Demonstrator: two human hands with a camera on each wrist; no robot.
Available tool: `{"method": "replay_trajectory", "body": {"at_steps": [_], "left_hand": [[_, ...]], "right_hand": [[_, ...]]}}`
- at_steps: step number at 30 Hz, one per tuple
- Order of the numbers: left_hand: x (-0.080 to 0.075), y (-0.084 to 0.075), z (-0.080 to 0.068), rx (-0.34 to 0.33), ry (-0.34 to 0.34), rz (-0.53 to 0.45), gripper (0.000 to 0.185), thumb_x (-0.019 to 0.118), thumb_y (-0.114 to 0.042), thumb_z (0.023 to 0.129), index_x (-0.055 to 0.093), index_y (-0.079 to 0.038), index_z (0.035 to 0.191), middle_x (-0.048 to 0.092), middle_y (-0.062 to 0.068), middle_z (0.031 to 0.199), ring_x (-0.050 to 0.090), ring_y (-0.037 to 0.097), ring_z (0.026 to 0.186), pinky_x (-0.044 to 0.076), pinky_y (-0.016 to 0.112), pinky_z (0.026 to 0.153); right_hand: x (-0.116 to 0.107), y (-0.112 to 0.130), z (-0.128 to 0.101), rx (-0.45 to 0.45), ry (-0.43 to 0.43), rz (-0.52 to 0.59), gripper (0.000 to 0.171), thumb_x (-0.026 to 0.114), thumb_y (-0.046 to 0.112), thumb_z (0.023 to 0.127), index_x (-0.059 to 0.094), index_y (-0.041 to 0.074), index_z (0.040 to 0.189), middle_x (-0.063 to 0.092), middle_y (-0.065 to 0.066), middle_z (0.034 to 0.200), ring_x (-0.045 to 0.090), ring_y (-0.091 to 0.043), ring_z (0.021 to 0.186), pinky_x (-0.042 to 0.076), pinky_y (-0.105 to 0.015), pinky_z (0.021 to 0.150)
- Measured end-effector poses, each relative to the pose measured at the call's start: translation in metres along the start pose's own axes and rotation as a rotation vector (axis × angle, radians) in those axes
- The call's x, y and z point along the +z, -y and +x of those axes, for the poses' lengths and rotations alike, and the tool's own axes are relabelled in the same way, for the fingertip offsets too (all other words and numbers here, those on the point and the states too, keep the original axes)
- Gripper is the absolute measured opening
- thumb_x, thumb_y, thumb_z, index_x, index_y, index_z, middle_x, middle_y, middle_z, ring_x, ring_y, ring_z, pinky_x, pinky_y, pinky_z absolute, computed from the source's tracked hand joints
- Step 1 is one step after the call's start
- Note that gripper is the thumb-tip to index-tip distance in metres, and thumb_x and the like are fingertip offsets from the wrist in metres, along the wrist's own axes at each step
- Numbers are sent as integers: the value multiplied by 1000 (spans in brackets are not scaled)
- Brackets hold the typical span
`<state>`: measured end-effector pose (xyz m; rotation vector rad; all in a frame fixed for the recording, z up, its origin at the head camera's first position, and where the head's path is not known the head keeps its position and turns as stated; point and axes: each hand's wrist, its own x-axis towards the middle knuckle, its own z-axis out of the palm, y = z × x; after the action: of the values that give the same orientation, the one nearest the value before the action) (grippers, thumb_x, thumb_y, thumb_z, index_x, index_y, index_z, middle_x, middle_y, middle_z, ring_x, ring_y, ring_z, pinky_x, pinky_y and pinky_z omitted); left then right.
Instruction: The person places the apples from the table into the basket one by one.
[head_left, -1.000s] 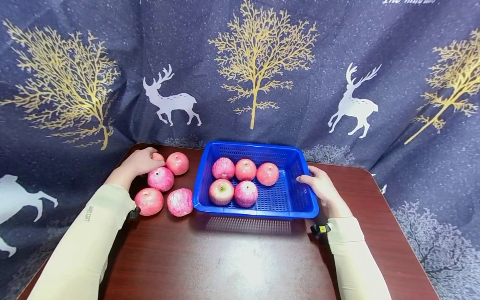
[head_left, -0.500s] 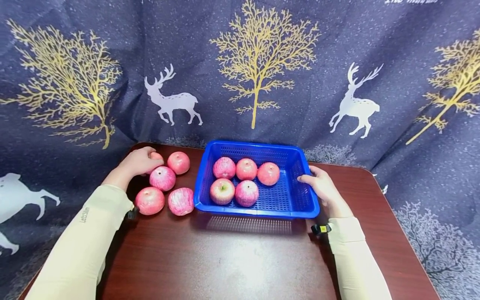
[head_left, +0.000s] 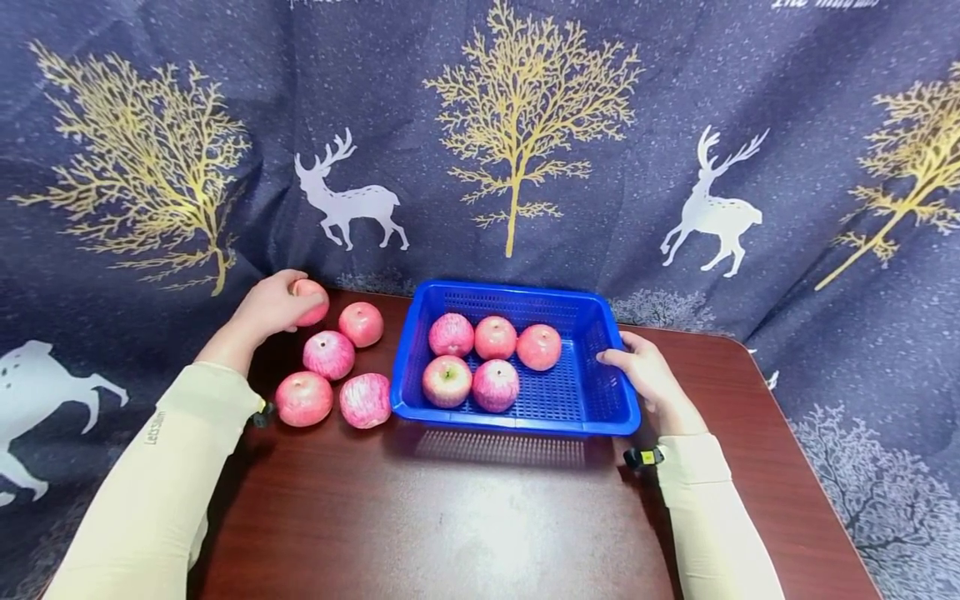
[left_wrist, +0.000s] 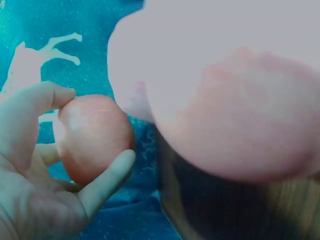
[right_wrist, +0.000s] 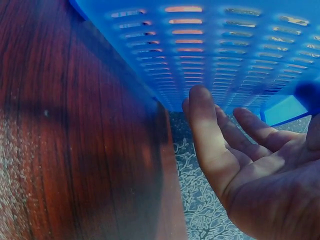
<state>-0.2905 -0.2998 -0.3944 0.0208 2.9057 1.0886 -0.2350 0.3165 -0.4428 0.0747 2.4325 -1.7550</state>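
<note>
The left hand (head_left: 272, 310) has its grip clamped on one apple (head_left: 311, 302), thumb and fingers curled round it, and holds it a little above the far left corner of the surface (head_left: 480, 517). From that grip the basket (head_left: 517, 415) lies to the right and slightly nearer the person, with a loose apple (head_left: 361, 323) between them; the basket's long axis runs left to right. The left hand is plainly the nearer hand to the four loose apples (head_left: 328, 355) just left of the basket. The open floor of the basket is on its right side, the far side from the held apple, since five apples (head_left: 495, 385) fill the left and middle.

The right hand (head_left: 649, 380) rests against the basket's right wall with its thumb over the rim. Its fingers look fairly straight in the right wrist view, so the grip seems relaxed rather than clamped, though the fingertips are cut off there.

In the left wrist view a blurred loose apple (left_wrist: 235, 110) fills most of the picture and hides the basket. From the head view the hand covers much of the held apple.
</note>
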Motion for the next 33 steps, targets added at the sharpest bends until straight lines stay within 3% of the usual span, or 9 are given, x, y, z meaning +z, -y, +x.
{"method": "replay_trajectory", "body": {"at_steps": [6,10,14,17,20,23,27,30,33], "left_hand": [[6,-17,-1,28,-45,-157,79,68,-40,107,40,4,166,56,33,151,74,30,98,64,31,69],[12,-37,-4,69,-63,-273,75,69,-33,106,41,3,166,57,30,150,70,17,92,64,29,68],[17,-59,-9,114,-86,-306,74,71,-32,105,45,0,165,58,27,150,70,24,101,65,29,70],[20,-74,-13,147,-96,-271,73,73,-35,105,47,-3,165,59,25,153,66,34,120,61,32,90],[26,-87,-16,180,-90,-225,73,74,-37,105,49,-5,165,58,24,157,59,38,136,50,44,113],[32,-98,-19,212,-70,-213,73,76,-39,104,51,-6,164,59,22,158,56,40,141,41,55,123],[42,-112,-24,241,-43,-205,71,77,-41,103,53,-9,162,63,20,153,62,37,134,47,53,118],[52,-123,-28,249,8,-249,70,77,-37,102,54,-10,162,66,20,146,70,36,118,61,46,98],[62,-133,-31,274,55,-295,69,77,-32,101,54,-9,162,69,21,140,74,35,105,66,42,78]], "right_hand": [[0,0,-1,-1,1,-2,58,72,21,104,56,-4,154,68,-35,138,80,-29,97,67,-46,80],[-1,0,-2,-5,1,4,58,72,20,103,56,-4,153,70,-35,136,80,-27,95,68,-45,78],[-1,0,-2,-5,-1,6,59,72,20,103,56,-4,154,69,-35,137,80,-28,96,67,-45,78],[-1,0,-2,-5,-1,0,59,72,20,103,55,-4,155,68,-35,138,80,-29,97,68,-46,79],[-1,0,-2,-6,-3,-8,59,72,20,103,55,-4,155,68,-36,139,80,-29,98,68,-47,79],[-1,0,-2,-8,-5,-15,59,72,20,104,56,-4,154,68,-36,138,80,-30,97,68,-47,79],[-1,0,-2,-18,-6,-19,58,72,21,104,56,-4,154,69,-35,137,80,-29,96,68,-46,78],[-1,0,-2,-18,-4,-12,58,72,20,104,56,-4,153,69,-36,136,81,-29,96,68,-46,78],[0,-1,-1,-16,1,-5,58,72,20,104,56,-4,154,69,-36,137,80,-30,97,68,-47,79]]}}
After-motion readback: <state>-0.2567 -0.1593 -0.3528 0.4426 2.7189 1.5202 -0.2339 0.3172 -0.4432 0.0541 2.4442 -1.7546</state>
